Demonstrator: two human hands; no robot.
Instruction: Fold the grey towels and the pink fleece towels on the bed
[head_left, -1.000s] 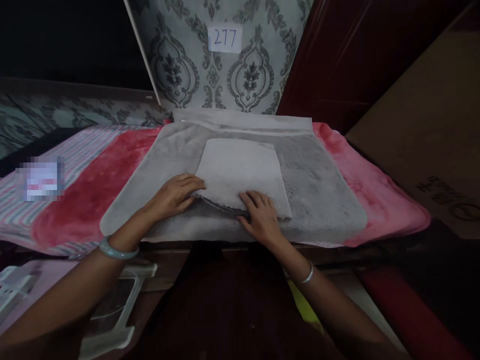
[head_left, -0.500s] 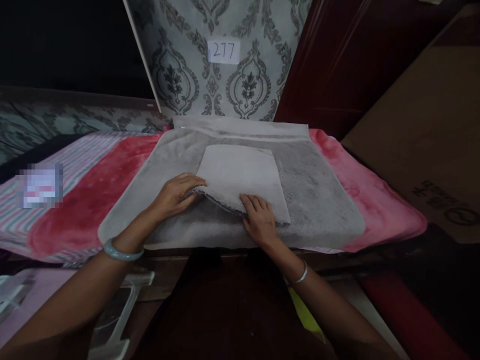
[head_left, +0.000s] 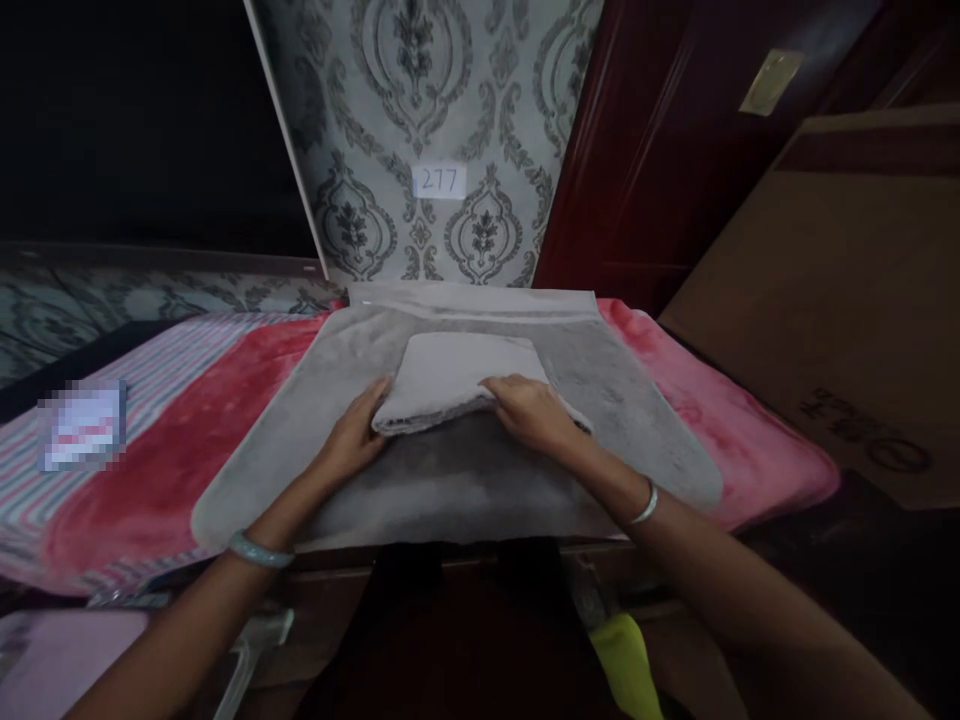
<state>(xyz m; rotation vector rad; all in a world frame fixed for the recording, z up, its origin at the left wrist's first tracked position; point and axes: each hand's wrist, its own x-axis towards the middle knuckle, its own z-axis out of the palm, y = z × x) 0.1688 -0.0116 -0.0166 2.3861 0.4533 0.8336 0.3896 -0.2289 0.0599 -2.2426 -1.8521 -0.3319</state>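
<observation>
A folded grey towel lies in the middle of a larger grey plush mat, which is spread over a red fleece blanket on the table. The left hand touches the towel's near left corner, fingers curled about its folded edge in a closed grip. The right hand lies on top of the towel's near right part, palm down and fingers spread flat, pressing rather than clasping. Each wrist wears a bangle, a pale green one on the left and a silver one on the right. On the patterned damask wallpaper behind the table, a small white label reads "277". To the right leans a brown cardboard box with dark printing too blurred to read. At far left a blurred-out patch lies on a striped cloth.
</observation>
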